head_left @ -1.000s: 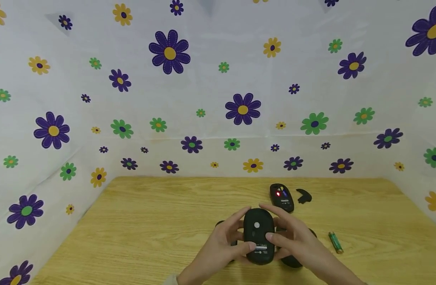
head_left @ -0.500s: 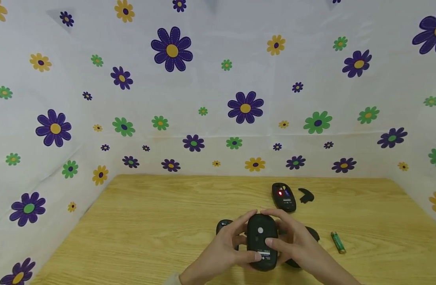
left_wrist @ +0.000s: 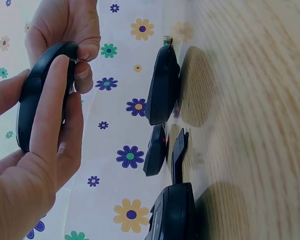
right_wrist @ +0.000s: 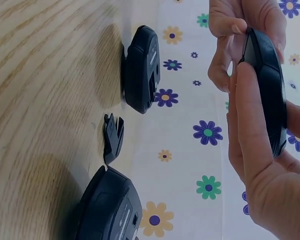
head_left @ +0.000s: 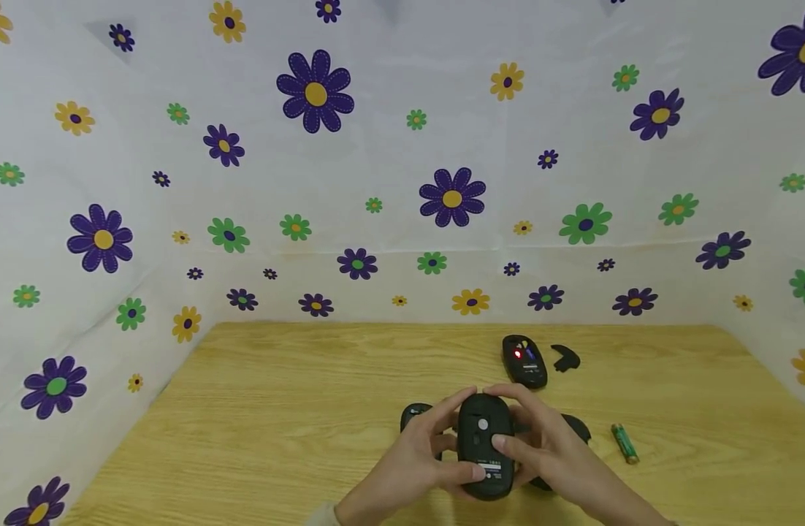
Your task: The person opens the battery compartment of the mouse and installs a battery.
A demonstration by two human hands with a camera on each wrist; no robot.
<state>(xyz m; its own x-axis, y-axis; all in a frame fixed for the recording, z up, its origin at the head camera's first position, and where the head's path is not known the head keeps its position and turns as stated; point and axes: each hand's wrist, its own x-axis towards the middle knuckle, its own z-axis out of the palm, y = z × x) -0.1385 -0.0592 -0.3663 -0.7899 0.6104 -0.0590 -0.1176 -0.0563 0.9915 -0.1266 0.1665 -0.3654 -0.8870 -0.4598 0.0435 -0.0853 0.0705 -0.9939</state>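
Note:
Both hands hold a black computer mouse (head_left: 475,438) above the table, its underside with a label and a white round spot facing the head camera. On one side my left hand (head_left: 412,449) grips it, thumb on the lower label and fingers along the edge. From the other side my right hand (head_left: 550,438) grips it too, its thumb pressing the underside and its fingertips at the far end. The left wrist view shows the held mouse (left_wrist: 32,100) edge-on between the fingers. In the right wrist view its dark side (right_wrist: 267,75) shows above the right palm.
Behind stands an upturned mouse (head_left: 524,365) with a red light on and its compartment open. Beside it lies a curved black cover piece (head_left: 565,358). A green battery (head_left: 624,443) lies at right. Two more mice (head_left: 414,413) (right_wrist: 110,205) are partly hidden behind the hands.
The hands and held mouse have shifted slightly down and right in the head view since a second ago. The grip looks the same.

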